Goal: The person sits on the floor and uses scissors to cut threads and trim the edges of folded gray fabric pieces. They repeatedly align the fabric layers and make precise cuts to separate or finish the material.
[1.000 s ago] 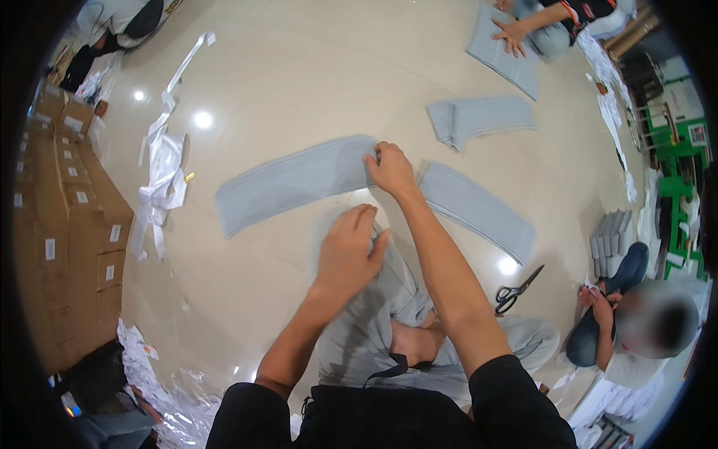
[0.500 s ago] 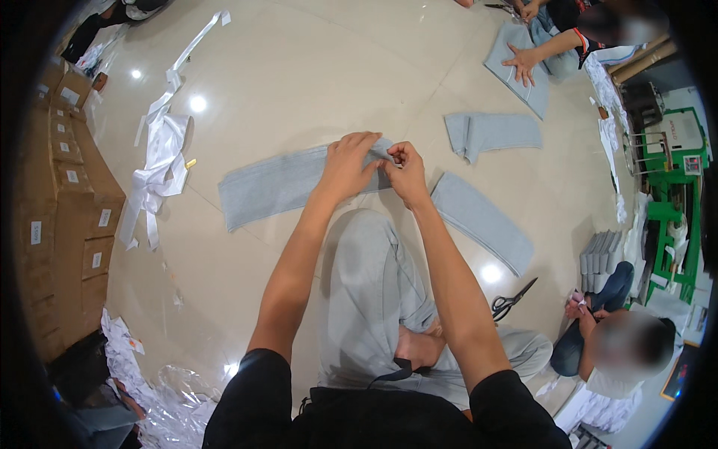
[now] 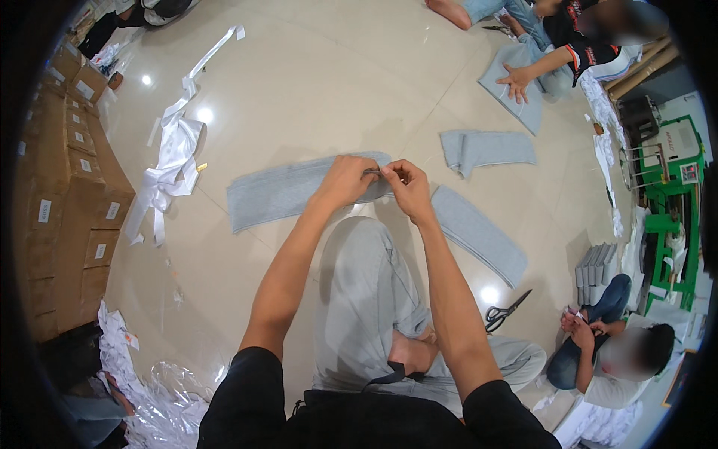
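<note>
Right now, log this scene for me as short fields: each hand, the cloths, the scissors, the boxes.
Left hand: appears to pinch the long grey cloth near its right end
Right hand: appears to pinch the same end
Nearby: upper grey piece and lower grey piece, to the right
Scissors: on the floor, apart from both hands
Boxes: stacked at far left
</note>
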`<state>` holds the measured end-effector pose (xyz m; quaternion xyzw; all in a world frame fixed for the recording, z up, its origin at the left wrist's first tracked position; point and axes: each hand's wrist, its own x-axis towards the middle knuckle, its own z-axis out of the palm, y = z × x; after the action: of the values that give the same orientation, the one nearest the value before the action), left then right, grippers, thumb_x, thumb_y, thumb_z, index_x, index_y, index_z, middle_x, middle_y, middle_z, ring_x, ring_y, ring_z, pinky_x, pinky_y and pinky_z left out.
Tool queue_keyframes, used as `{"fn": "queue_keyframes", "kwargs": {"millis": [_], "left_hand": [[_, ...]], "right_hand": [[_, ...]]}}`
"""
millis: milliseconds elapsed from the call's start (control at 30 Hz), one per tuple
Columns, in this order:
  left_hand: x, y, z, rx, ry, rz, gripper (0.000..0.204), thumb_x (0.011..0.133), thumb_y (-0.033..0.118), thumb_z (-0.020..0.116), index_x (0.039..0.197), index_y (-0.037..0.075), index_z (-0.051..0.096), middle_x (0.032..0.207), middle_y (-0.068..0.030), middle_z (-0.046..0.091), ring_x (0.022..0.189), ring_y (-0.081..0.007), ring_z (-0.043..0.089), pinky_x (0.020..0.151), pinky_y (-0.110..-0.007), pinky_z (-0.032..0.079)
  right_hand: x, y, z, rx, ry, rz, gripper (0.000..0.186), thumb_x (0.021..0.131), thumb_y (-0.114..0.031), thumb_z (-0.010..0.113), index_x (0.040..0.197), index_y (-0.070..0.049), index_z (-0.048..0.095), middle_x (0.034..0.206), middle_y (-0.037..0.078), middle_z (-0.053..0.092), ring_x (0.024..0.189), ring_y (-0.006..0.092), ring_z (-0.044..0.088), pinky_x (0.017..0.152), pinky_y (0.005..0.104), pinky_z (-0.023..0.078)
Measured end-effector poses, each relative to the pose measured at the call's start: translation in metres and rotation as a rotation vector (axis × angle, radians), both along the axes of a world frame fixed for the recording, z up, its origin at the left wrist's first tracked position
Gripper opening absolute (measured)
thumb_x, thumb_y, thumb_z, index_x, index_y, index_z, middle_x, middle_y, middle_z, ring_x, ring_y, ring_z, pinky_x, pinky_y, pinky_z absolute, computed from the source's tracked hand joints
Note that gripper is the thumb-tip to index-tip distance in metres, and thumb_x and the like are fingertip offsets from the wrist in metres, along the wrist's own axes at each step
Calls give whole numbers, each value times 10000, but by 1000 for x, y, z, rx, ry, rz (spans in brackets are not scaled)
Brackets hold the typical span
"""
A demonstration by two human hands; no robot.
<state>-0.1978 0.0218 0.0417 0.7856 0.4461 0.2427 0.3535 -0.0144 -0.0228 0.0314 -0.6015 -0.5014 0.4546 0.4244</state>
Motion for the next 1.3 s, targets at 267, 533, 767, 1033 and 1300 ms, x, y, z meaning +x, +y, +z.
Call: {"fn": "queue_keyframes", "kwargs": {"millis": [267,533,767,1033,1300], "left_hand": [[2,-4,11,-104,-73,-90,182,883,101,730,1008,-31,746,933,-222,746,829,-380,694,776,-427,533],[-19,-16,11,-209,-35,-87,217,898,122,737,1048,-35,741,931,-218,747,838,-356,694,776,-420,533],[-17,-22,20,-203,-13,-94,215,907,137,734,1047,-27,746,925,-204,756,809,-349,695,760,-404,534],[-18,-28,4,-75,-29,-122,247,901,263,750,1021,50,788,969,-128,779,874,-336,691,877,-443,449],[-18,-48,-5,19,-105,-114,161,911,255,777,911,95,791,864,-31,710,882,-225,628,975,-407,358]], "right_hand": [[7,-4,-9,141,82,-197,213,991,-227,741,977,-15,745,852,2,674,803,77,559,735,255,450],[40,-2,34,130,82,-277,246,1008,-254,705,953,-16,728,883,9,686,848,94,577,815,273,451],[18,-24,31,178,-234,114,244,953,-206,736,1062,12,746,987,112,747,923,226,653,899,344,511],[11,-24,27,59,-272,281,206,948,-167,732,1002,31,727,915,120,741,887,227,653,835,387,524],[22,-22,64,146,-266,99,240,1013,-207,663,989,29,698,907,141,721,876,236,644,830,374,508]]}}
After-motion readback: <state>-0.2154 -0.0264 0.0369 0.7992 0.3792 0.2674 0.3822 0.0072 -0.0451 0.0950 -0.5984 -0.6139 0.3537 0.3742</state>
